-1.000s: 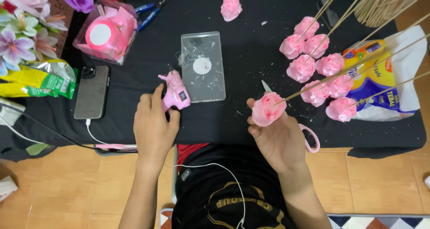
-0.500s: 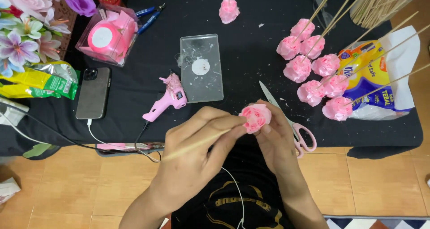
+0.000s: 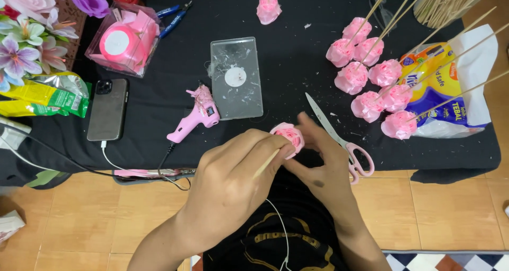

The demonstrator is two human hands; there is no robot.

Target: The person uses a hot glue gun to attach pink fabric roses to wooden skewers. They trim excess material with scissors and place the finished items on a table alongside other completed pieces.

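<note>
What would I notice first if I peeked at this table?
Probably both hands, left hand and right hand, pinching a small pink ribbon rose on a wooden stick at the table's near edge. At the right lies a bunch of finished pink roses on skewers; a pink glue gun rests mid-table.

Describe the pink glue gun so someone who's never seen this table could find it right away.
On the black cloth-covered table, look just left of the clear rectangular plastic tray and right of the dark smartphone. The pink plastic hot glue gun lies there on its side with a black cord trailing off its handle; it is the only pistol-shaped thing among the round pink flowers.
</note>
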